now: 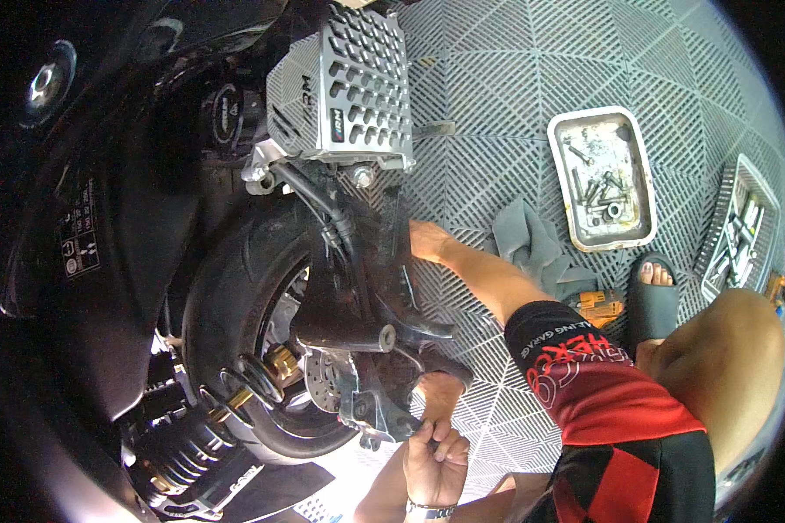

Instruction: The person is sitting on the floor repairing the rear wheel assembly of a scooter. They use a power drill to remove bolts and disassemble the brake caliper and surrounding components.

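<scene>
My right hand [426,241] reaches to the far edge of a black swingarm part [371,279] beside the motorcycle wheel [209,305], its fingertips hidden behind it. My left hand [438,462], with a watch on the wrist, is low in the picture, fingers closed at the end of the brake caliper [375,410]; I cannot make out what they pinch. The caliper sits by a perforated brake disc [321,375]. Left of that is a coil shock [196,440] with a gold fitting. A silver perforated guard [366,78] is mounted above.
A white-rimmed tray [644,174] of bolts and a basket [711,253] of tools lie right on the grid floor [488,87], with a grey cloth [519,235] and orange tool [597,307] nearby. My sandalled foot [652,292] is beside them. Black bodywork [96,331] fills the left.
</scene>
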The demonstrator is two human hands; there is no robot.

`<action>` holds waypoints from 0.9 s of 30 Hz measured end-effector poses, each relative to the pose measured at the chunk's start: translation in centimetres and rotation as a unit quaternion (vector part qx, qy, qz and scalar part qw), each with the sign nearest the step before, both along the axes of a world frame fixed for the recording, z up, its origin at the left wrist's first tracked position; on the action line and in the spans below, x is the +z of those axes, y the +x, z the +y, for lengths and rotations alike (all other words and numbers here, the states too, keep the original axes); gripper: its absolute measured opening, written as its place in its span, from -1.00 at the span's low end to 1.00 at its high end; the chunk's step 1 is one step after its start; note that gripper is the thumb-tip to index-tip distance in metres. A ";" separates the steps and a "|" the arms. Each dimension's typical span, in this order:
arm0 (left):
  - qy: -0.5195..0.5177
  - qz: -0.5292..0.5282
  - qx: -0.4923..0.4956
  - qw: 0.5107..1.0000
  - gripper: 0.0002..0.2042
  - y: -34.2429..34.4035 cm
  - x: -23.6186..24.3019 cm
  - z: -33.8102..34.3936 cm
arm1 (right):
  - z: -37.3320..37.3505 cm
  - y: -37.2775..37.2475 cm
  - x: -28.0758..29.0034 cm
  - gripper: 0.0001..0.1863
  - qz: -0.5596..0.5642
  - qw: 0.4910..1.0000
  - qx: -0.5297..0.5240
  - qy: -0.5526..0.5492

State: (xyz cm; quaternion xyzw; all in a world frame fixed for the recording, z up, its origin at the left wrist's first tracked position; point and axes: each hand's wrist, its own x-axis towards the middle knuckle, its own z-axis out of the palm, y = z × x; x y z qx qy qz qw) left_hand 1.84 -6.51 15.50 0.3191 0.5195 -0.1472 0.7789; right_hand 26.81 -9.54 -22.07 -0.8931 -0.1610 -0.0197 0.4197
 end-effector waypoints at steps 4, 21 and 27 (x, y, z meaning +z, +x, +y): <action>0.004 -0.005 -0.020 1.000 -0.92 -0.2 0.1 -0.2 | -2.1 -1.5 1.2 -0.81 -0.027 0.991 -0.106 0.070; -0.054 -0.088 -0.032 0.994 -0.87 -0.5 -2.1 1.4 | -26.5 -18.6 9.7 -0.76 -0.015 0.894 -0.441 0.076; -0.052 -0.100 -0.045 0.993 -0.88 0.1 -3.8 2.4 | -25.7 -17.7 13.4 -0.61 -0.006 0.866 -0.480 0.141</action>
